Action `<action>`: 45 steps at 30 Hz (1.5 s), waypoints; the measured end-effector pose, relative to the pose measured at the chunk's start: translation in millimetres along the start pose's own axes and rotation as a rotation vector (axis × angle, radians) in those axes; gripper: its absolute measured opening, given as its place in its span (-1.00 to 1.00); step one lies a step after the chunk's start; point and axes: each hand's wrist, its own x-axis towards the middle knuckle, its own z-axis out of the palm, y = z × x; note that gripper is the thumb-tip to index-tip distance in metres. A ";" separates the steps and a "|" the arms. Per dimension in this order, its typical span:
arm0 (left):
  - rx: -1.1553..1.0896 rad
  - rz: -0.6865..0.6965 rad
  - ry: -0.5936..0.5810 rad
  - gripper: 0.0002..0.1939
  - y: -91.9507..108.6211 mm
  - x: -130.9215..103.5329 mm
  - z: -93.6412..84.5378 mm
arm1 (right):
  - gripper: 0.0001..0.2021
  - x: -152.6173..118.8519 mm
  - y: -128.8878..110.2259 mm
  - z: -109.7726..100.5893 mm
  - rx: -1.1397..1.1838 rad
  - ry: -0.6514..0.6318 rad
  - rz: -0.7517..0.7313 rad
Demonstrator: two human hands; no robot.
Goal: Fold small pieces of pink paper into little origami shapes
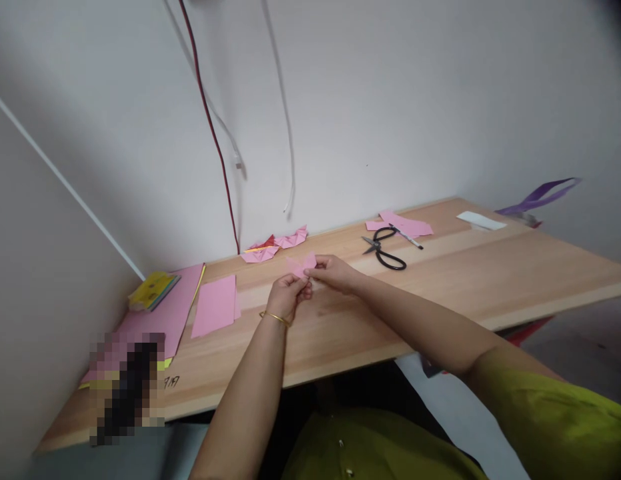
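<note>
A small folded piece of pink paper (301,265) is pinched between both hands above the middle of the wooden table (340,333). My left hand (289,295), with a gold bracelet at the wrist, grips its lower edge. On the paper's right side my right hand (333,272) has thumb and fingers closed. Just behind, near the wall, lie folded pink paper shapes (263,252), one with red and yellow parts. Flat pink sheets (215,305) rest to the left of my hands.
Black-handled scissors (383,248), a pen (410,239) and pink scraps (415,227) lie at the right, with a white strip (481,221) beyond. A yellow pad (153,290) sits on large pink sheets (183,303) at the left. Cables (210,117) hang along the wall.
</note>
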 end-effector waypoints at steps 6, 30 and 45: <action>0.119 0.090 0.028 -0.72 -7.5 4.4 -0.1 | -0.70 -0.1 7.1 0.0 -0.059 -0.023 0.024; 0.129 0.161 0.100 -0.73 -4.6 6.7 -0.1 | -0.70 -0.3 13.3 6.1 -0.098 0.080 -0.002; 0.133 0.214 0.181 -0.75 -9.4 16.5 -12.2 | -0.71 27.8 13.2 37.0 0.180 0.213 0.202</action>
